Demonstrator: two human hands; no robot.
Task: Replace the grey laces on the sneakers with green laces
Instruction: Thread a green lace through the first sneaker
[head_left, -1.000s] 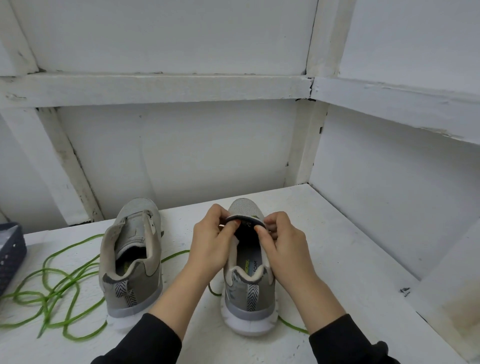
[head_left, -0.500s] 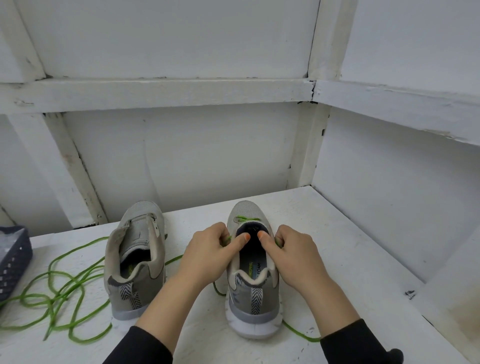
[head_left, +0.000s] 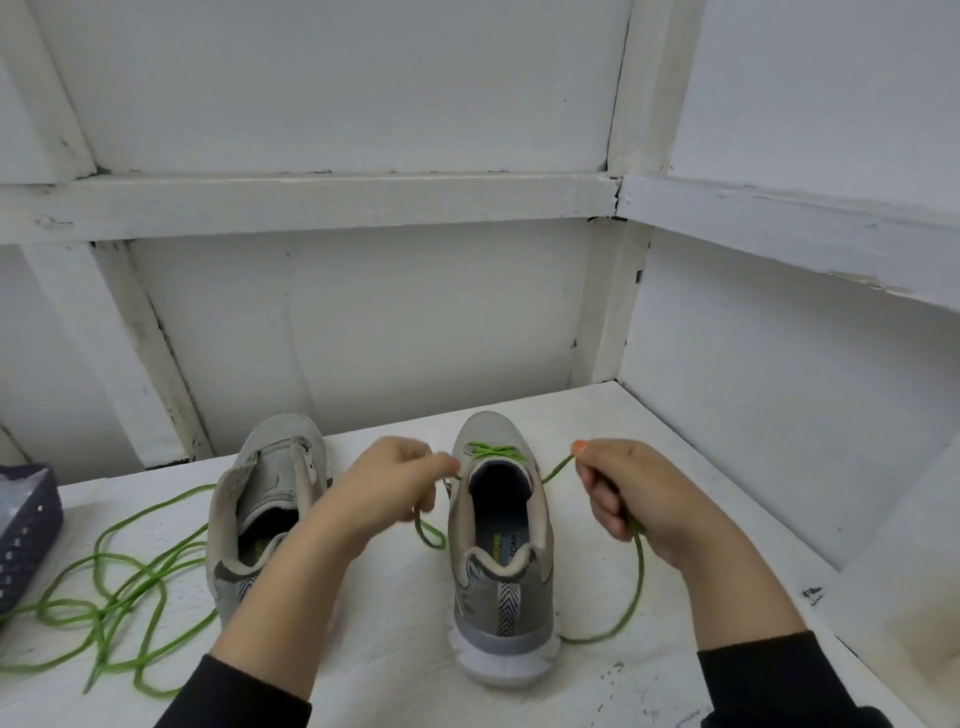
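Right sneaker (head_left: 501, 561), heel toward me, with the lace (head_left: 496, 451) crossed once over the toe-end eyelets. My hands are apart, one on either side of the shoe. The left hand (head_left: 395, 483) pinches one lace end just beside the eyelet row. The right hand (head_left: 639, 499) is curled round the other end, whose slack trails down toward the heel. I judge this outward hold is meant to draw the first crossing snug and even the two ends before the next eyelets. The left sneaker (head_left: 260, 519) stands beside it, with no lace visible. A spare lace (head_left: 119, 587) lies loose on the table (head_left: 395, 649), near a basket (head_left: 26, 530).
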